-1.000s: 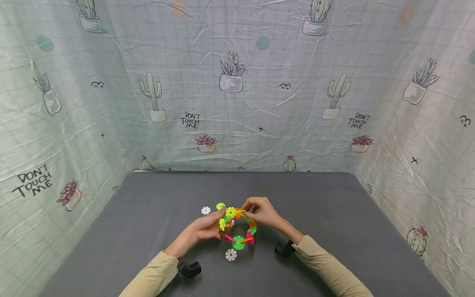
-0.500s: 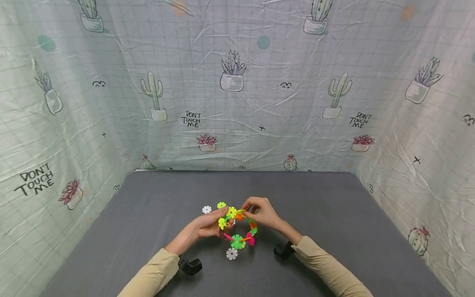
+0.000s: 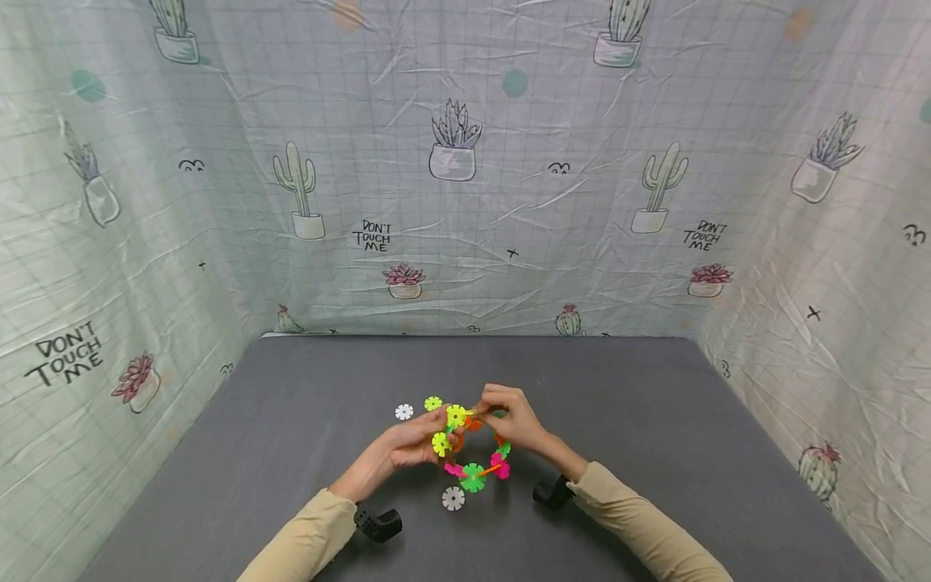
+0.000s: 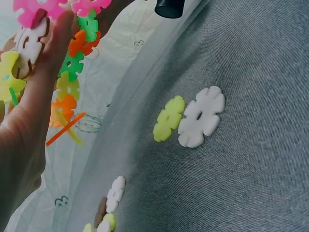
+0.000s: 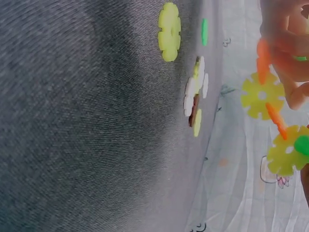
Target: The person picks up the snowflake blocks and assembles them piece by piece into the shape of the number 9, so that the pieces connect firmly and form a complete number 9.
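A loop of slotted plastic flower discs (image 3: pixel 473 478), pink, green, orange and yellow, is held up between both hands in the head view. My left hand (image 3: pixel 414 440) grips its left side, thumb near a yellow disc (image 3: pixel 456 416). At the loop's upper right, my right hand (image 3: pixel 511 416) pinches a piece between thumb and fingers, which mostly hide it. In the left wrist view the left hand (image 4: pixel 38 101) has a white disc (image 4: pixel 30 46) by its fingers, and a green disc (image 4: pixel 71 66) hangs in the chain. Beneath the right hand (image 5: pixel 285 43) shows a yellow disc (image 5: pixel 263 96).
Loose discs lie on the grey table (image 3: pixel 618 396): a white one (image 3: pixel 453 499) in front of the loop, a yellow one (image 3: pixel 432 403) and another white one (image 3: pixel 403 412) behind the left hand. The right wrist view shows a small cluster of discs (image 5: pixel 190 92). A patterned curtain (image 3: pixel 465 242) surrounds the table.
The lower part of the loop has swung slightly to the right, and its pink disc has turned. The left hand has shifted a little with it. The right hand stays nearly in place.
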Available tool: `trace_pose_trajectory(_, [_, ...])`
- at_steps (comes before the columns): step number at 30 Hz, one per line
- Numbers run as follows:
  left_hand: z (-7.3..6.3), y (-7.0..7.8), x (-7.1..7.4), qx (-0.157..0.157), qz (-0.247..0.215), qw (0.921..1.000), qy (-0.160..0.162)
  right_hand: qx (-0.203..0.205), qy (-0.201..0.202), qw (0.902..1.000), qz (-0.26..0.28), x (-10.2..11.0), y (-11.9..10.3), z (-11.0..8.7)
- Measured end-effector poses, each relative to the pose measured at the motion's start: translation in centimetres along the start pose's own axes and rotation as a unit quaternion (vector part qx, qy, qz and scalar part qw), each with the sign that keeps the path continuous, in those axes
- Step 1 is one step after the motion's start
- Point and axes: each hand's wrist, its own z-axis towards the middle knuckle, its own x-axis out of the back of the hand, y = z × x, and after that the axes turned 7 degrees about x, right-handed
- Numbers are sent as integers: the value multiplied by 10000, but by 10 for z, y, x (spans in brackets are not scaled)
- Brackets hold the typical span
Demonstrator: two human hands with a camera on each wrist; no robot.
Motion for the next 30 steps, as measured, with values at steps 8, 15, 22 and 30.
trace_pose_trajectory(8, [0,8,-5,139,-7,9997,213,125,82,9999,-6,-2,3,3])
trace_pose_trajectory(15, [-2,12,-6,386,172,9990,136,406,72,9991,-114,-5,4,2])
trace_pose_trajectory(22, [-6,14,1,223,568,9957,703,-239,-720,9966,-311,0,20,-2])
trace_pose_trajectory(30, [-3,14,1,425,1555,9863,364,-3144,-2522,8985,1739,29,37,7])
